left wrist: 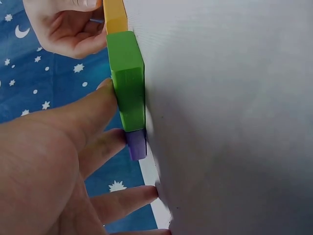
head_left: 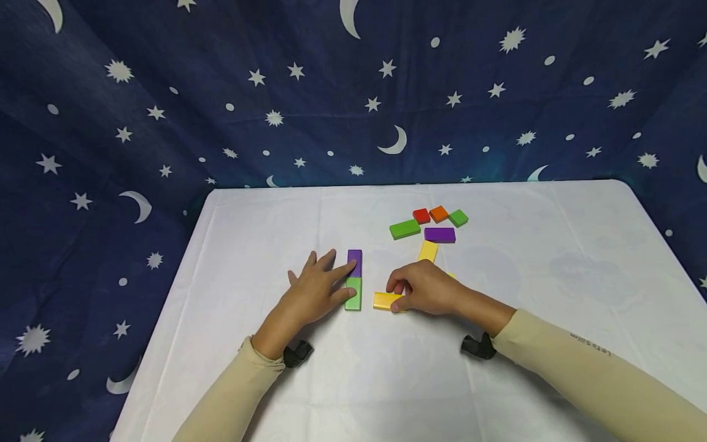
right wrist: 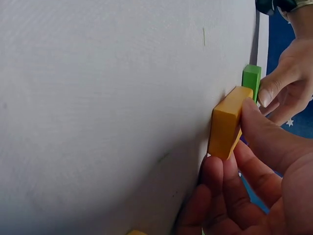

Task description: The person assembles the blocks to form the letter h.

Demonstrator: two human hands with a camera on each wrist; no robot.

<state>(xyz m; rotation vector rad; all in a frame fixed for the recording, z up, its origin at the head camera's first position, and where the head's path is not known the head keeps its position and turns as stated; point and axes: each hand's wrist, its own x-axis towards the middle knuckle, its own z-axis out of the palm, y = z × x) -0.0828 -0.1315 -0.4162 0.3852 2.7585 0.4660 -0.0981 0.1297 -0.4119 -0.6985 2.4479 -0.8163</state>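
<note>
Right hand (head_left: pixel 428 288) pinches the yellow block (head_left: pixel 385 301) flat on the white table (head_left: pixel 552 276), grip closed on its right end, thumb on the near edge. Left end of the block sits just beside the green block (head_left: pixel 353 293). Left hand (head_left: pixel 316 290) lies flat, fingers straight, tips pressing the green block and the purple block (head_left: pixel 355 262) lined up behind it. Beyond the right hand another yellow block (head_left: pixel 428 251), possibly one more hidden under the knuckles. Farther back a cluster: long green block (head_left: pixel 405 229), second purple block (head_left: pixel 439 234), red block (head_left: pixel 421 215), orange block (head_left: pixel 439 213), small green block (head_left: pixel 458 218).
</note>
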